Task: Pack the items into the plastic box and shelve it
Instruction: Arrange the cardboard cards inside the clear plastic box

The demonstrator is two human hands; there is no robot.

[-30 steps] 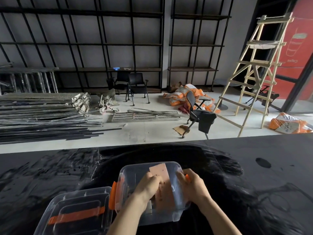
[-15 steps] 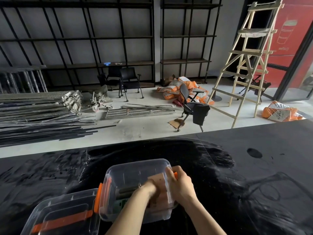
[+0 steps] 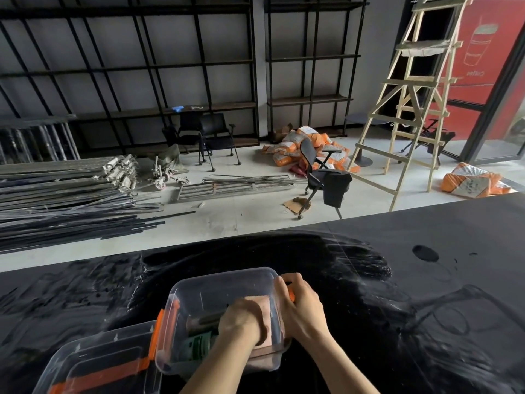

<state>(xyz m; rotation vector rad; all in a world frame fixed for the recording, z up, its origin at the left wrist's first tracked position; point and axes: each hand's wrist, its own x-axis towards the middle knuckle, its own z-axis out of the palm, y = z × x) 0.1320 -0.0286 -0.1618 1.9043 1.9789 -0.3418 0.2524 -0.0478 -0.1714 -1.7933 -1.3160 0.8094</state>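
A clear plastic box (image 3: 216, 282) with orange latches stands on the black table (image 3: 412, 308) near its front edge. My left hand (image 3: 241, 322) reaches down inside the box and presses a flat pink-brown card (image 3: 262, 305) onto the contents. Under it lie a green item (image 3: 199, 344) and a dark object, only partly visible. My right hand (image 3: 301, 308) grips the box's right rim by the orange latch. The box's clear lid (image 3: 93, 365) with an orange handle lies to the left, touching the box.
Beyond the table's far edge is a pale floor with stacked metal bars (image 3: 62, 200) at left, office chairs (image 3: 324, 177), orange sacks (image 3: 301, 146) and a wooden ladder (image 3: 412, 103). Black shelving (image 3: 170, 66) lines the back wall.
The pink-brown card stood upright in the box a second ago; it now lies lower inside under my left hand. My right hand shifted to the box's right rim.
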